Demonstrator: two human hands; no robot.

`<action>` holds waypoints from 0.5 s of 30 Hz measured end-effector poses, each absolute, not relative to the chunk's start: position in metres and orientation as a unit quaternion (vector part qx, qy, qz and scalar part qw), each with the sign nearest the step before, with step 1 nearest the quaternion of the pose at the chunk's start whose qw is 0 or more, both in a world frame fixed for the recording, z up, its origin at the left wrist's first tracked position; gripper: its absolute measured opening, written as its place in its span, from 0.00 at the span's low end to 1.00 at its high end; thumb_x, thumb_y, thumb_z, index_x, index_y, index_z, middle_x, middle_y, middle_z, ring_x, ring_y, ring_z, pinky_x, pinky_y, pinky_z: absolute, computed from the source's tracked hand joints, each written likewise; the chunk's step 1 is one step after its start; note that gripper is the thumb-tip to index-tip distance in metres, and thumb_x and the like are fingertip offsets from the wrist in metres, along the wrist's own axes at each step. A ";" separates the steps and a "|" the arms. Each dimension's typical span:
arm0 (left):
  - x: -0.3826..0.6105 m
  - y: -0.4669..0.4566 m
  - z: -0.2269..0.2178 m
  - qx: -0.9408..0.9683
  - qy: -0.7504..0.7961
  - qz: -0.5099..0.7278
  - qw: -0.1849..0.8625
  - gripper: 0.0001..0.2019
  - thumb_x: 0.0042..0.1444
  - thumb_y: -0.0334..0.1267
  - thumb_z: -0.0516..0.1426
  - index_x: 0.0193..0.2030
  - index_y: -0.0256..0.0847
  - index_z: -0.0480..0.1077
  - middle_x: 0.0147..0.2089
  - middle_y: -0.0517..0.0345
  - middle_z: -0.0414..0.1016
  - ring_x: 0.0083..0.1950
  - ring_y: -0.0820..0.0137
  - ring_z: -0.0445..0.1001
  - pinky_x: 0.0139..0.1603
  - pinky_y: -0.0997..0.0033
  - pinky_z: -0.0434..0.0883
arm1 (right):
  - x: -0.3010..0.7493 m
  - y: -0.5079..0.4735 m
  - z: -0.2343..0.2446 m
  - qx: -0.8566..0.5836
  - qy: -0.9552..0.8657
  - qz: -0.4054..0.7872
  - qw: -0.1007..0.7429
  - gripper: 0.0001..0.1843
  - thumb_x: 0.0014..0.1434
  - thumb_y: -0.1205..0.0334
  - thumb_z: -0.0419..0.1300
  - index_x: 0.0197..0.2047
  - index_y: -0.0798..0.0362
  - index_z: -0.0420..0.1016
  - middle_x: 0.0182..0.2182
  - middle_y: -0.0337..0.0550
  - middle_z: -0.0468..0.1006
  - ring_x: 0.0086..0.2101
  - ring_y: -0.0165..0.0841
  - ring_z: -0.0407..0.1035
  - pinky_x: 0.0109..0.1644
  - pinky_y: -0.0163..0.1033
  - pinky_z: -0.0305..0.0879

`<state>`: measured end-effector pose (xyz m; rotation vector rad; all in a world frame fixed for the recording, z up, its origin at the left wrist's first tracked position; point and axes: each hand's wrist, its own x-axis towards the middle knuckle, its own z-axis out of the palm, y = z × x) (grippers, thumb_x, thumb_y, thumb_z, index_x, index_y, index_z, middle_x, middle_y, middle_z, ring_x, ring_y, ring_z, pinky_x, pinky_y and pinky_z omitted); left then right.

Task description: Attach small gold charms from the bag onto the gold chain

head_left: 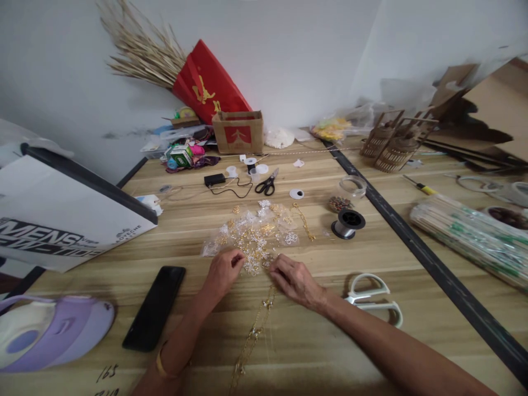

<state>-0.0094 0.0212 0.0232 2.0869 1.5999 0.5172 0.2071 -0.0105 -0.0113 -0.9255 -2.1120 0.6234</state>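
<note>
My left hand (225, 270) is closed in a pinch at the left front of a pile of gold and silver beads and charms (256, 242). Whatever its fingertips hold is too small to make out. My right hand (295, 278) has its fingers pressed together at the pile's right front edge, and their contents are hidden. A thin gold chain with small charms (253, 333) runs from just below my right fingers toward the table's near edge. Small clear plastic bags (212, 247) lie under and around the pile. Behind it on the right is a shorter gold chain (304, 223).
White-handled scissors (373, 300) lie right of my right forearm, a black phone (154, 308) left of my left one. Farther back are a wire spool (348, 224), a bead jar (341, 202) and black scissors (268, 184). A white box (74, 214) stands left.
</note>
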 end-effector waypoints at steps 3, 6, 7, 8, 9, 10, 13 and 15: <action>-0.008 0.024 0.016 0.756 0.565 0.215 0.251 0.08 0.53 0.35 0.53 0.28 0.38 0.72 0.25 0.59 0.74 0.27 0.72 0.69 0.31 0.75 0.64 | 0.207 -0.010 -0.011 -0.360 -0.823 0.241 0.368 0.06 0.64 0.67 0.48 0.36 0.52 0.66 0.30 0.43 0.70 0.30 0.31 0.65 0.34 0.35 0.62; -0.007 0.026 0.013 0.758 0.555 0.233 0.252 0.08 0.53 0.35 0.53 0.28 0.38 0.72 0.25 0.59 0.74 0.27 0.73 0.69 0.31 0.75 0.64 | 0.207 -0.011 -0.011 -0.361 -0.822 0.243 0.367 0.07 0.63 0.67 0.48 0.37 0.52 0.66 0.30 0.43 0.70 0.30 0.31 0.65 0.34 0.34 0.62; -0.007 0.026 0.013 0.758 0.553 0.239 0.252 0.08 0.53 0.35 0.53 0.28 0.37 0.72 0.26 0.59 0.74 0.27 0.72 0.69 0.31 0.75 0.65 | 0.207 -0.011 -0.011 -0.362 -0.822 0.244 0.367 0.06 0.63 0.68 0.48 0.37 0.52 0.66 0.31 0.44 0.70 0.30 0.31 0.65 0.34 0.35 0.62; -0.006 0.026 0.013 0.756 0.552 0.245 0.254 0.08 0.53 0.35 0.53 0.27 0.37 0.72 0.26 0.58 0.74 0.28 0.72 0.69 0.32 0.75 0.65 | 0.207 -0.011 -0.011 -0.363 -0.821 0.244 0.365 0.06 0.63 0.68 0.48 0.37 0.52 0.66 0.31 0.44 0.70 0.31 0.32 0.65 0.34 0.35 0.62; -0.006 0.026 0.014 0.751 0.553 0.252 0.260 0.08 0.53 0.35 0.53 0.27 0.37 0.72 0.26 0.58 0.74 0.28 0.72 0.69 0.32 0.75 0.65 | 0.207 -0.011 -0.012 -0.364 -0.821 0.245 0.365 0.06 0.63 0.68 0.49 0.37 0.53 0.66 0.31 0.44 0.70 0.31 0.32 0.65 0.34 0.35 0.62; -0.005 0.026 0.015 0.742 0.556 0.259 0.270 0.08 0.52 0.36 0.54 0.27 0.37 0.72 0.26 0.58 0.74 0.28 0.72 0.69 0.31 0.75 0.65 | 0.207 -0.011 -0.012 -0.365 -0.821 0.246 0.365 0.06 0.63 0.68 0.49 0.37 0.53 0.66 0.31 0.44 0.70 0.31 0.32 0.65 0.34 0.35 0.62; -0.004 0.027 0.018 0.697 0.572 0.285 0.326 0.08 0.50 0.38 0.55 0.27 0.37 0.72 0.25 0.58 0.73 0.27 0.72 0.70 0.30 0.75 0.66 | 0.207 -0.010 -0.012 -0.367 -0.815 0.249 0.372 0.06 0.63 0.68 0.49 0.37 0.52 0.66 0.30 0.43 0.70 0.30 0.31 0.65 0.34 0.35 0.62; -0.003 0.026 0.019 0.660 0.570 0.306 0.382 0.09 0.49 0.40 0.57 0.27 0.36 0.71 0.24 0.59 0.73 0.26 0.72 0.70 0.29 0.75 0.67 | 0.206 -0.010 -0.012 -0.369 -0.809 0.253 0.381 0.06 0.63 0.67 0.49 0.36 0.52 0.66 0.30 0.43 0.70 0.29 0.31 0.65 0.33 0.34 0.62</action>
